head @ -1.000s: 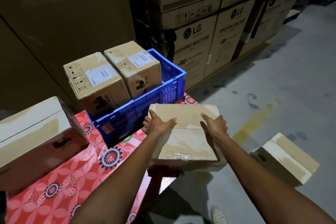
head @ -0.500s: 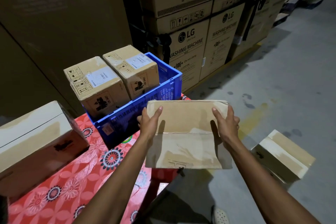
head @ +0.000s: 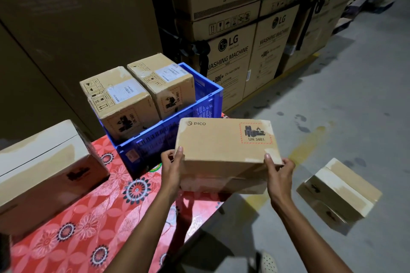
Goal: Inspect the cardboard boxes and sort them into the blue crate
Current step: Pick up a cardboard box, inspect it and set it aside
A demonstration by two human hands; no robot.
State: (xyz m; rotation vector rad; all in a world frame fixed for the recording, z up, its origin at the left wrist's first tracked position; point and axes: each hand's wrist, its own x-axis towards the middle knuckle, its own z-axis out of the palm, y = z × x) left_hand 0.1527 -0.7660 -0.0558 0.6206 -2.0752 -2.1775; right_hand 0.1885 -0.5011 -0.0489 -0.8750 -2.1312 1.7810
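Note:
I hold a brown cardboard box (head: 224, 146) in the air just in front of the blue crate (head: 168, 137); its top face shows "PICO" and a red-framed UN 3481 battery mark. My left hand (head: 172, 169) grips its near left corner and my right hand (head: 278, 172) grips its near right corner, thumbs on top. Two similar boxes (head: 119, 99) (head: 164, 82) stand side by side inside the crate, labels up. The crate sits on a table with a red floral cloth (head: 88, 217).
Another cardboard box (head: 42, 173) lies on the table at the left. One more box (head: 339, 190) sits on the concrete floor at the right. Tall stacked washing-machine cartons (head: 233, 55) stand behind the crate. My shoe (head: 268, 262) shows near the table edge.
I have lifted the box and turned it over away from me: the taped flap side faced up before, and the printed PICO side faces up now. My hands shifted to its near corners.

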